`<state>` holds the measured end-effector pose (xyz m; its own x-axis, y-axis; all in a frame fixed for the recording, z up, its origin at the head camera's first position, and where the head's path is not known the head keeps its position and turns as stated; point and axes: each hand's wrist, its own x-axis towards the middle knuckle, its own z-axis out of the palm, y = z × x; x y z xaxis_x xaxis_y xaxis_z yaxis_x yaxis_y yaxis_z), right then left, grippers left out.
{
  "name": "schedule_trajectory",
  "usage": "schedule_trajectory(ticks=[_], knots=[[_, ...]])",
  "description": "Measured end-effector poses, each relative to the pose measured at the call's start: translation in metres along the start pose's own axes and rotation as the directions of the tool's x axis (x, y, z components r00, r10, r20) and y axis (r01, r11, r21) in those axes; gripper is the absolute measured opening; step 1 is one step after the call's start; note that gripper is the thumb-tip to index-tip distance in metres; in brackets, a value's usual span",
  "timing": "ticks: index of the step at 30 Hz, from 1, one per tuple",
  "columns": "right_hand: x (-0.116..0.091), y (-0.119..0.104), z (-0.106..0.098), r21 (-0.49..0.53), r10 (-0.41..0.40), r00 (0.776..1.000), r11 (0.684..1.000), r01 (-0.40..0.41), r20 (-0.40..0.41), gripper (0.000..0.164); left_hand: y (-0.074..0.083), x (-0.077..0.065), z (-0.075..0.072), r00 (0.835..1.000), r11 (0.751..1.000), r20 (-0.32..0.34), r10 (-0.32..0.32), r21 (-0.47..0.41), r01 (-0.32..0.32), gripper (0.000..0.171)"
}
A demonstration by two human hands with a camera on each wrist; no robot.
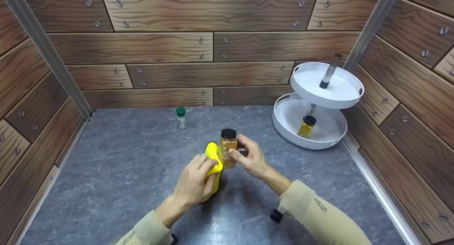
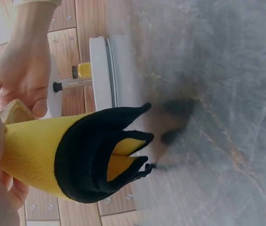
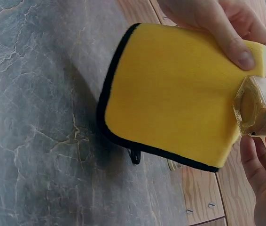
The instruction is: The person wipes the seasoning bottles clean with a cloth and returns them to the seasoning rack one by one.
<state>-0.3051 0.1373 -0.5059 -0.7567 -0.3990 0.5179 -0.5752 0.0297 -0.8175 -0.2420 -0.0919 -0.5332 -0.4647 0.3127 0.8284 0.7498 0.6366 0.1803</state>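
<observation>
My left hand grips a yellow cloth with black edging, bunched under the thumb and fingers. In the left wrist view the cloth hangs in folds above the tabletop. My right hand holds a spice jar upright between thumb and fingers; it has a black lid and tan contents. The cloth lies against the jar's left side. From the right wrist, the jar's base shows beside the spread cloth, with the left thumb pressing the cloth's upper edge.
A small green-capped jar stands toward the back of the grey table. At the right is a white two-tier stand, with a black-lidded yellow jar on its lower tier. Wood-patterned walls enclose the back and sides.
</observation>
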Motion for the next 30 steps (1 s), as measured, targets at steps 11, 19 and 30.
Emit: schedule_trajectory(ticks=[11, 19, 30], knots=[[0.009, -0.006, -0.007, -0.042, 0.023, 1.0, 0.999, -0.024, -0.014, 0.029, -0.003, -0.003, -0.005, 0.998, 0.999, -0.036, -0.052, 0.006, 0.052, 0.02], [0.002, 0.003, -0.011, -0.066, 0.057, 0.997, 0.996, -0.061, -0.061, 0.03, -0.012, -0.003, -0.015, 0.986, 0.989, -0.081, -0.149, -0.019, 0.148, 0.018], [-0.01, 0.022, -0.019, -0.185, 0.093, 0.993, 0.977, -0.106, -0.077, 0.033, -0.024, -0.002, -0.034, 0.963, 0.969, -0.108, -0.245, -0.032, 0.243, 0.012]])
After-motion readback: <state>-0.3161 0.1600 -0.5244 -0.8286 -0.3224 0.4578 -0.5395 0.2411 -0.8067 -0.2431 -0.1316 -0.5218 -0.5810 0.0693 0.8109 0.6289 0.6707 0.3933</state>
